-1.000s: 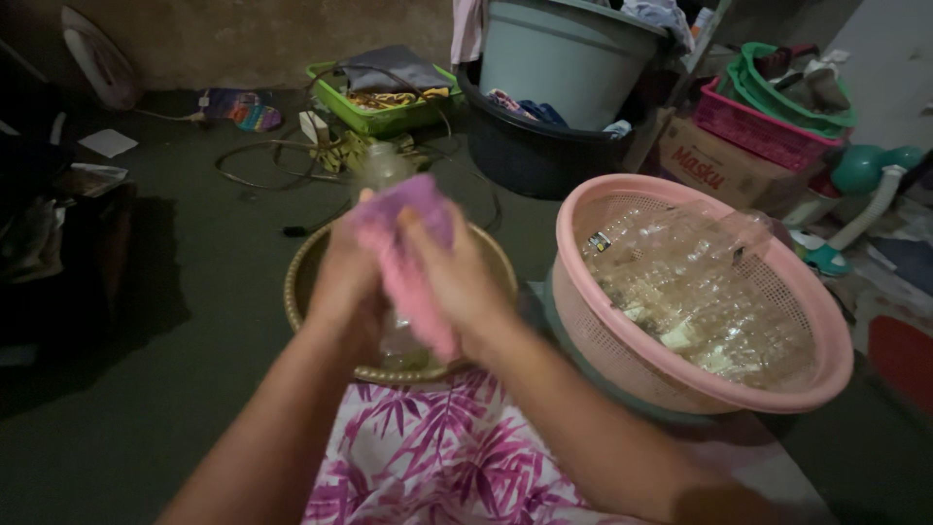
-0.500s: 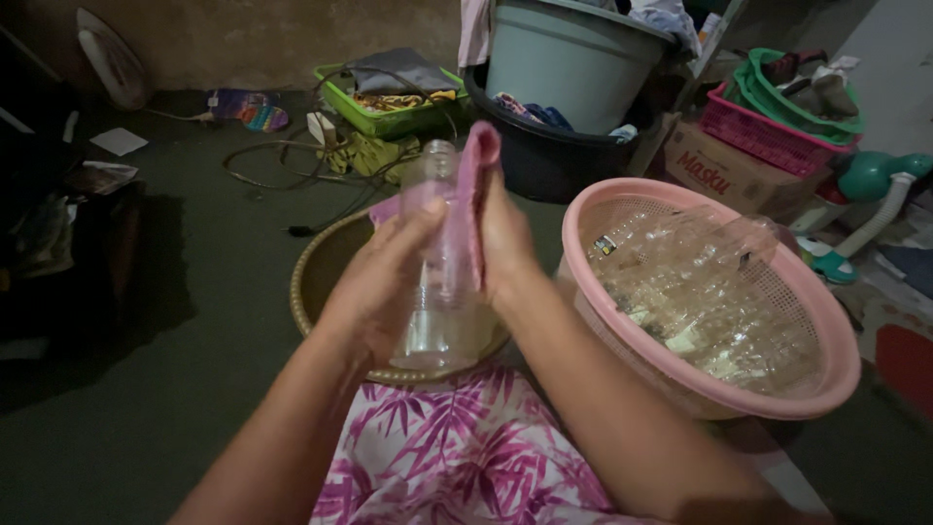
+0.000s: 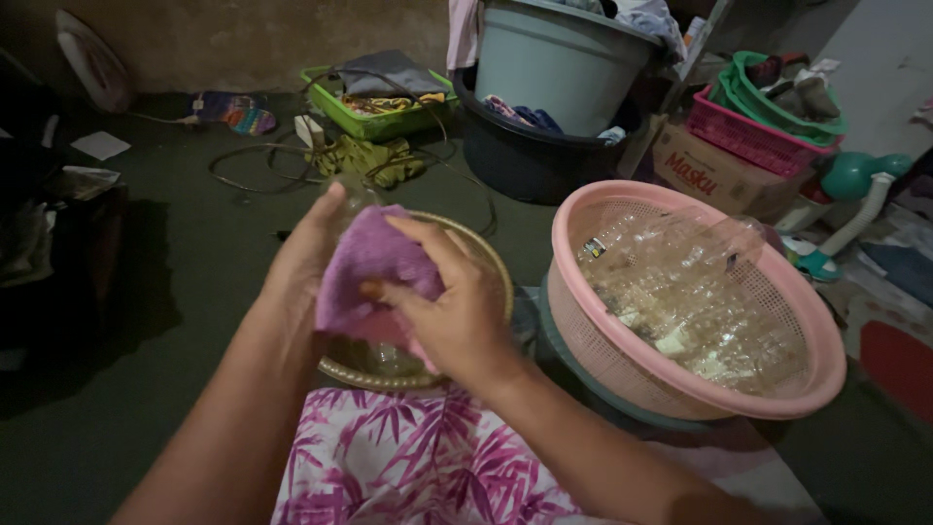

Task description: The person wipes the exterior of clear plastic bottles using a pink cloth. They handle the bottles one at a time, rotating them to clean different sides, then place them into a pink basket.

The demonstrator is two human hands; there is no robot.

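Right fingers [image 3: 428, 292]: curled shut over purple cloth [image 3: 374, 262], pressing it on a clear bottle [image 3: 389, 355], mostly hidden.
Left hand [image 3: 306, 262]: wrapped around bottle and cloth from 9 o'clock.
Bottle position: above woven basket [image 3: 491, 267].
Progress: wiping under way; pink basket [image 3: 583, 321] at 3 o'clock full of clear bottles [image 3: 700, 301], wiped or not, cannot tell.

Left hand [image 3: 306, 267] cupped, right hand [image 3: 457, 311] fingers curled, pressed together.

my left side's open dark floor [image 3: 165, 292], pink basket [image 3: 680, 301] hard on the right, tan bowl [image 3: 491, 267] just beneath, cables [image 3: 262, 165] and dark tub [image 3: 530, 156] crowding ahead
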